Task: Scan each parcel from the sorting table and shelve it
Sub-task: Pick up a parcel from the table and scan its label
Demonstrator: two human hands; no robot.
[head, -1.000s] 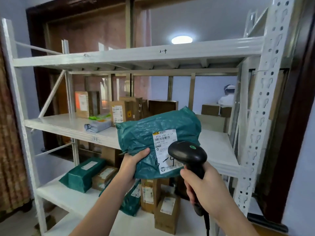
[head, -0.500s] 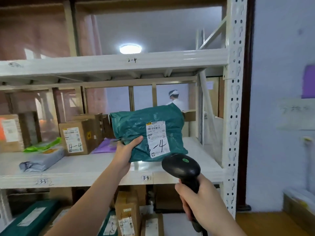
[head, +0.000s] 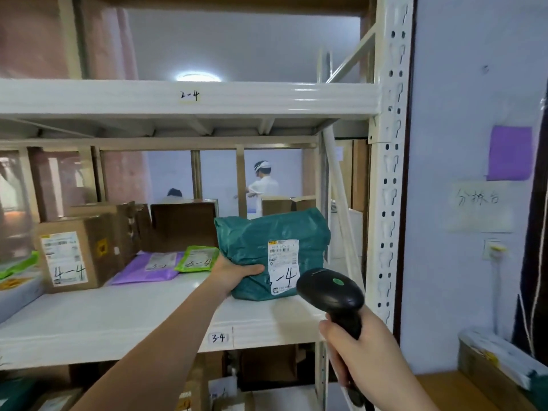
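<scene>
A teal plastic-wrapped parcel (head: 261, 241) with a white label marked "3-4" stands upright on the white shelf (head: 124, 321) tagged "3-4", near its right end. My left hand (head: 234, 272) grips the parcel's lower left side, thumb across its front. My right hand (head: 358, 357) holds a black barcode scanner (head: 330, 295) by its handle, just in front of the shelf edge and below right of the parcel.
A cardboard box marked "4-4" (head: 68, 256), a purple mailer (head: 148, 266) and a small green pouch (head: 197, 258) lie on the same shelf to the left. A white perforated upright (head: 388, 173) stands at right. Boxes fill the shelf below. People stand beyond the rack.
My left hand has carried the teal parcel forward and set it down on the 3-4 shelf. The view has shifted right and closer; the scanner stays in my right hand.
</scene>
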